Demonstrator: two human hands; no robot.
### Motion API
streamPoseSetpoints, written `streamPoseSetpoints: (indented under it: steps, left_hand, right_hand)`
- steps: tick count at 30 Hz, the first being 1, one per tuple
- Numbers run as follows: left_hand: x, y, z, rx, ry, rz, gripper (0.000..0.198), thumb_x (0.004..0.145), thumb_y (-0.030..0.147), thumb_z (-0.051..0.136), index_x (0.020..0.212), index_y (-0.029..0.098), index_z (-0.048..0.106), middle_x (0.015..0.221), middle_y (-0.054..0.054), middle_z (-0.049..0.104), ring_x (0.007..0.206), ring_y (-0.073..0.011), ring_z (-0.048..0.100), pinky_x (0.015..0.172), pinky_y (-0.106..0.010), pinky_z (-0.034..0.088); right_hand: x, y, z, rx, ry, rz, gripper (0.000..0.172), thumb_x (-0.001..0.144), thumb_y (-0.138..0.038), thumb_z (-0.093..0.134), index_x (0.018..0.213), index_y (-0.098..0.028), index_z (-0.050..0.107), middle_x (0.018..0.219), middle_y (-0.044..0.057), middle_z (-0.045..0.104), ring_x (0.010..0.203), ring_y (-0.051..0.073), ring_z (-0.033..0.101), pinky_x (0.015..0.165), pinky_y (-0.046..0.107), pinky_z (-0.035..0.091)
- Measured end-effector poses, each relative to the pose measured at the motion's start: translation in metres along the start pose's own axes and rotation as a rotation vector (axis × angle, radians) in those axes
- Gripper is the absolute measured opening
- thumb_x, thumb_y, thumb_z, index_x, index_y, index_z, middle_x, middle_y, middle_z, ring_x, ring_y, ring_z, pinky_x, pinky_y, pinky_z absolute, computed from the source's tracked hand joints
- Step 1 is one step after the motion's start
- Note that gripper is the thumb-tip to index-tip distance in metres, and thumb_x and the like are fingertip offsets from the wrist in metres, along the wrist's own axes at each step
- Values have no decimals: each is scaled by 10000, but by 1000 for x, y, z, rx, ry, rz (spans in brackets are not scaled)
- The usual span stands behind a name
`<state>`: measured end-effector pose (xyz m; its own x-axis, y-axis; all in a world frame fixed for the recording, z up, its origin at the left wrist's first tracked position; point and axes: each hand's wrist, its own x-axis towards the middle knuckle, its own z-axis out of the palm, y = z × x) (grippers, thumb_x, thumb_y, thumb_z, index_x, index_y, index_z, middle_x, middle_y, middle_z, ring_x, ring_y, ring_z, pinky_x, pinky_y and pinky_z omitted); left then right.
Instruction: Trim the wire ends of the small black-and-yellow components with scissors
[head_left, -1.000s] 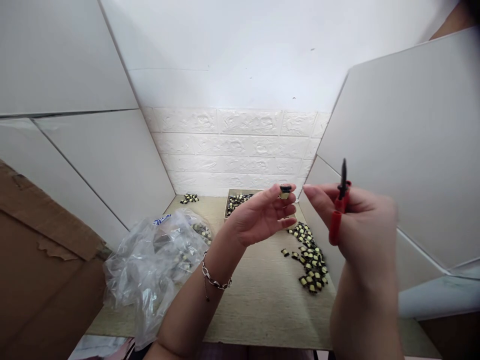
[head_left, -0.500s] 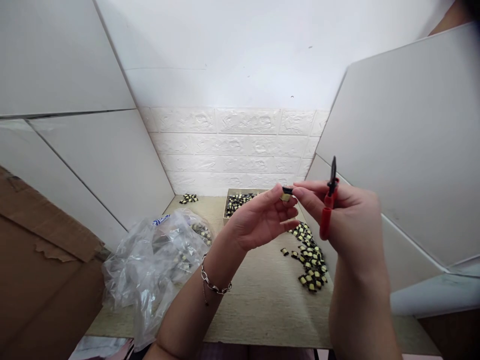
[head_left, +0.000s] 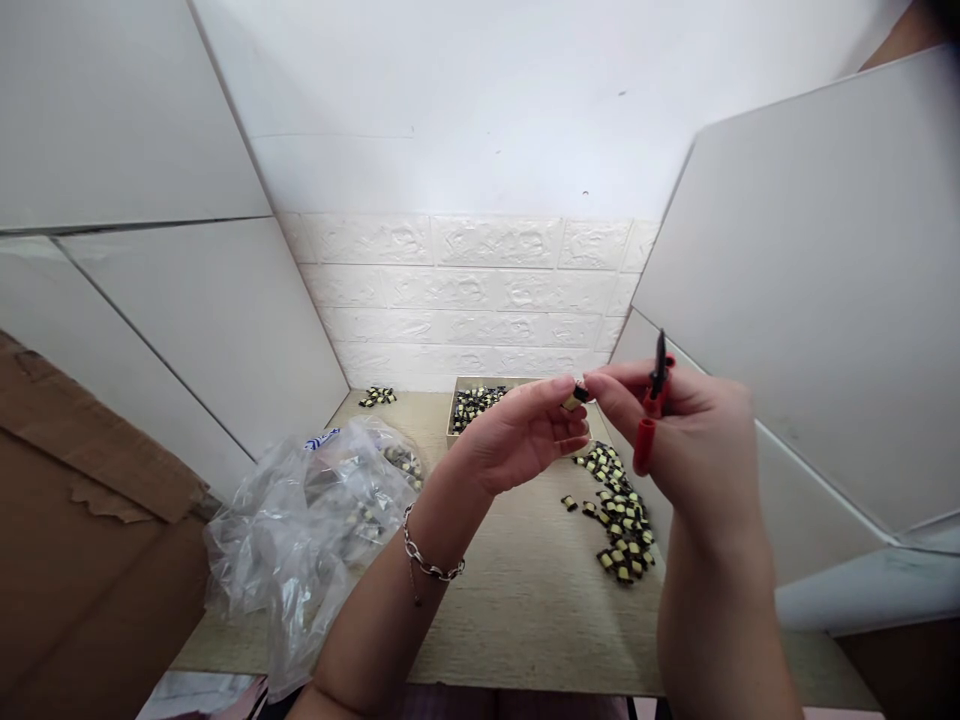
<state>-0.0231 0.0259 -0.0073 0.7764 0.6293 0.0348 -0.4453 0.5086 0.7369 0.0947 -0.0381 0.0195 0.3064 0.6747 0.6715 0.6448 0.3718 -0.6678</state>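
Between the thumb and fingers of my left hand (head_left: pixel 521 425) is a small coil bobbin (head_left: pixel 575 398), black at its ends with a yellow middle, tilted. My right hand (head_left: pixel 694 440) keeps red-handled cutters (head_left: pixel 651 410) tucked in its palm, their dark jaws pointing up. The right thumb and forefinger are pinched at the bobbin's near end; whether they grip a wire there is too small to tell. Below the hands, many similar bobbins (head_left: pixel 622 520) lie in a loose pile on the table's right side. Behind my left hand stands a shallow box (head_left: pixel 452 420) full of more bobbins.
A crumpled clear plastic bag (head_left: pixel 300 540) with bobbins inside covers the table's left part. A little heap of bobbins (head_left: pixel 377 397) sits at the back left. White panels (head_left: pixel 810 280) close in both sides, and a cardboard box (head_left: pixel 82 560) stands at far left.
The bobbin has turned in my left fingers, from level to tilted, with its black end now toward my right hand. The right hand and cutters have shifted slightly left.
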Motion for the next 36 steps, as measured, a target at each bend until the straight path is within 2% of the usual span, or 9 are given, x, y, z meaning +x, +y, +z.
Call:
streamPoseSetpoints:
  steps: [12,14,16,18,21,23,29,36]
  left_hand:
    - [0,0,-1,49,-3,21,250,593,388,707,705,186,610,637,24,575,634,-74,527,688,-257,407]
    - [3,1,-3,97,-1,88,247,593,376,715,741,192,637,656,23,587,624,-62,522,666,-234,406]
    - [6,4,-8,197,21,238,235,602,350,719,781,209,663,694,22,610,636,-50,524,662,-209,405]
    - [7,9,-14,341,70,421,208,612,307,721,801,230,678,767,18,639,704,-55,546,699,-197,413]
    - [4,18,-21,572,158,592,219,638,264,706,856,250,679,876,5,662,817,-90,572,744,-214,435]
    - [-2,22,-21,705,202,658,230,661,258,688,891,257,673,896,0,667,836,-105,581,749,-229,449]
    - [-13,27,-16,929,242,778,235,690,279,658,921,241,668,958,-24,668,873,-137,592,805,-285,470]
    - [-7,25,-20,890,241,739,247,678,275,670,922,240,665,891,-20,668,834,-124,595,734,-249,490]
  right_hand:
    - [1,0,-1,19,-29,17,150,686,-311,638,619,-178,630,571,0,600,564,124,537,522,239,427]
    - [2,4,-5,-8,-21,0,169,699,-334,626,633,-179,627,580,-4,593,558,114,523,522,231,414]
    - [4,8,-9,-99,-41,-12,202,702,-373,617,649,-178,623,566,-10,573,524,103,491,492,225,382]
    - [8,14,-14,-284,-99,-36,260,698,-418,609,604,-177,593,521,-19,523,478,95,438,459,228,328]
    - [13,20,-19,-539,-157,-186,389,716,-427,578,449,-177,448,433,-38,389,435,83,327,475,241,267]
    - [15,23,-19,-635,-186,-261,414,741,-400,545,430,-174,390,434,-39,355,446,85,287,498,245,253]
    - [15,27,-14,-780,-178,-269,390,754,-430,483,464,-180,409,461,-23,384,454,99,273,477,246,201]
    - [12,26,-8,-853,-199,-199,334,727,-422,479,492,-185,459,506,-6,468,494,115,349,473,237,201]
